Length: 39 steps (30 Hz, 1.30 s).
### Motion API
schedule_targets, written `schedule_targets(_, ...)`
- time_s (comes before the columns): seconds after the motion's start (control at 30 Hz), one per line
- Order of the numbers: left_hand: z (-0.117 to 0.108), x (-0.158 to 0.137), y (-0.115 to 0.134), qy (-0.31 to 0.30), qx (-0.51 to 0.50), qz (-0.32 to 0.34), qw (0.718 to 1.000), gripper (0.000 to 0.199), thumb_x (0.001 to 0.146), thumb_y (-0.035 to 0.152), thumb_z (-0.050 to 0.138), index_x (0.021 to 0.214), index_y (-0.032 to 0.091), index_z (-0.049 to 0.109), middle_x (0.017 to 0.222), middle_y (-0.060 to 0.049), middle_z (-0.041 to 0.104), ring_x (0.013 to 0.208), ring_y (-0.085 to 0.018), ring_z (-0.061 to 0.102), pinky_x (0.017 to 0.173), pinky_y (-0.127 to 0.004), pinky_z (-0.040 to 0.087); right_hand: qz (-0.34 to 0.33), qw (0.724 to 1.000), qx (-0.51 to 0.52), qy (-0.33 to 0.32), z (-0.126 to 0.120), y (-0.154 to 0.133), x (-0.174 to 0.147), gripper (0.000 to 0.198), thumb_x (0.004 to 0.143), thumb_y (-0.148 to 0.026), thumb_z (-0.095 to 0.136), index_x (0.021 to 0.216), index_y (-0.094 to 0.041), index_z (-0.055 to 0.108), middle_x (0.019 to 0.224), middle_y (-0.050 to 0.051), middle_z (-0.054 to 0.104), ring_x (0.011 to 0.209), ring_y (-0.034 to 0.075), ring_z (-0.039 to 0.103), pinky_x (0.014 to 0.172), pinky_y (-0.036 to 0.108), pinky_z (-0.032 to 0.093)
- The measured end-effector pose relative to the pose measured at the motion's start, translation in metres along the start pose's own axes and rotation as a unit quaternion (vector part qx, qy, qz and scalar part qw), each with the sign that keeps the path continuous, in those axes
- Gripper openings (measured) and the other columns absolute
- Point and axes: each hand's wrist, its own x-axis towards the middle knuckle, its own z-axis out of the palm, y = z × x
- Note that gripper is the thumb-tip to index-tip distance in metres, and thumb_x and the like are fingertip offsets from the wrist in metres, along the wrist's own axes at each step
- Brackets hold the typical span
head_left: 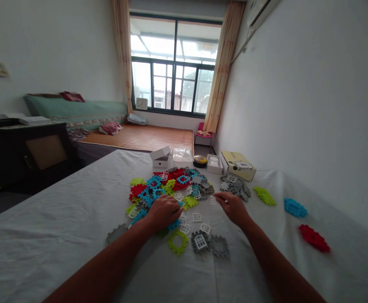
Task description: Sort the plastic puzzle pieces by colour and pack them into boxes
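My right hand (233,207) pinches a small white window-frame piece (213,200) between thumb and fingertips, just above the cloth. My left hand (165,211) is curled over the near side of a mixed pile of interlocking plastic pieces (174,179) in red, blue, green and grey. Whatever its fingers grip is hidden under the hand. White window pieces (197,217) lie loose between my hands. Nearer me are a green square frame (170,243), a dark grey square (206,242) with a white window on it, and a grey square frame (220,246).
Grey pieces (239,189), a green stack (264,196), a blue stack (295,207) and a red stack (314,238) lie to the right. Along the far edge stand a white box (161,162), a clear container (182,156), a round tin (199,161) and a yellow box (238,165).
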Motion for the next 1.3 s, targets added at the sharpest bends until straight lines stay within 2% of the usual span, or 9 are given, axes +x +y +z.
schedule_targets(0.1,0.002,0.000,-0.001,-0.005,-0.003,0.008,1.000,0.034,0.091,0.033,0.045,0.063,0.020,0.058,0.068,0.000,0.064,0.069,-0.015,0.058,0.074,-0.029,0.039,0.061,0.997,-0.010,-0.051,-0.030,0.035,-0.003,0.026,0.082,-0.035,0.051,0.095,-0.020,0.068,0.084,0.005,0.072,0.076,0.020,0.065,0.072,0.031,0.048)
schedule_targets(0.27,0.005,-0.001,-0.003,0.004,-0.016,0.009,1.000,0.034,0.091,0.035,0.046,0.063,0.020,0.058,0.067,0.000,0.063,0.068,-0.014,0.057,0.074,-0.029,0.039,0.084,0.988,-0.047,-0.117,-0.055,0.068,-0.013,0.028,0.085,-0.037,0.046,0.085,-0.021,0.069,0.087,0.006,0.072,0.081,0.020,0.065,0.074,0.031,0.046)
schedule_targets(0.47,0.008,-0.001,-0.005,0.006,-0.018,0.016,1.000,0.034,0.092,0.035,0.045,0.064,0.020,0.058,0.068,0.000,0.064,0.069,-0.014,0.057,0.075,-0.029,0.039,0.243,0.956,-0.050,-0.158,-0.056,0.078,-0.021,0.025,0.087,-0.026,0.039,0.073,-0.017,0.058,0.068,0.004,0.066,0.039,0.009,0.054,0.044,0.022,0.040)
schedule_targets(0.6,0.009,-0.001,-0.006,0.002,-0.012,0.014,1.000,0.035,0.092,0.035,0.045,0.064,0.020,0.058,0.068,0.000,0.063,0.069,-0.014,0.057,0.075,-0.029,0.039,0.206,0.971,-0.038,-0.119,-0.046,0.064,-0.015,0.023,0.089,-0.029,0.040,0.084,-0.018,0.059,0.077,0.003,0.067,0.052,0.010,0.060,0.054,0.022,0.045)
schedule_targets(0.7,0.009,-0.001,-0.005,-0.005,-0.010,0.018,1.000,0.035,0.092,0.035,0.044,0.064,0.020,0.058,0.069,0.000,0.064,0.069,-0.014,0.057,0.075,-0.029,0.039,0.087,0.994,-0.037,-0.053,-0.028,0.031,-0.010,0.023,0.088,-0.034,0.047,0.091,-0.019,0.064,0.087,0.005,0.068,0.069,0.014,0.063,0.069,0.027,0.048)
schedule_targets(0.8,0.007,0.000,-0.004,-0.009,-0.009,0.016,1.000,0.035,0.092,0.035,0.044,0.064,0.020,0.058,0.069,0.000,0.064,0.070,-0.014,0.057,0.075,-0.030,0.038,-0.046,0.995,0.004,-0.089,0.001,-0.011,-0.010,0.024,0.089,-0.033,0.050,0.099,-0.020,0.067,0.098,0.006,0.067,0.086,0.017,0.061,0.080,0.029,0.047)
schedule_targets(0.9,0.006,0.000,-0.003,-0.009,-0.004,0.011,1.000,0.035,0.093,0.035,0.044,0.065,0.020,0.059,0.070,0.000,0.065,0.070,-0.014,0.057,0.075,-0.030,0.038,-0.117,0.982,-0.015,-0.145,0.027,-0.042,-0.011,0.025,0.087,-0.033,0.057,0.107,-0.021,0.067,0.105,0.007,0.066,0.103,0.021,0.055,0.091,0.032,0.044)
schedule_targets(1.17,0.005,0.000,-0.002,-0.014,0.005,0.012,1.000,0.035,0.093,0.035,0.044,0.064,0.020,0.058,0.070,0.000,0.065,0.070,-0.015,0.058,0.074,-0.031,0.037,-0.047,0.988,-0.045,-0.141,0.041,-0.049,-0.011,0.013,0.079,-0.023,0.065,0.091,-0.018,0.065,0.093,0.006,0.063,0.092,0.019,0.055,0.082,0.028,0.044)
schedule_targets(1.3,0.005,0.000,-0.002,-0.019,0.001,0.014,1.000,0.035,0.093,0.036,0.044,0.065,0.020,0.058,0.071,0.000,0.065,0.071,-0.015,0.058,0.074,-0.030,0.037,-0.025,0.992,-0.028,-0.124,0.040,-0.045,-0.013,0.032,0.078,-0.016,0.063,0.110,-0.017,0.059,0.097,0.006,0.061,0.090,0.016,0.057,0.082,0.026,0.044)
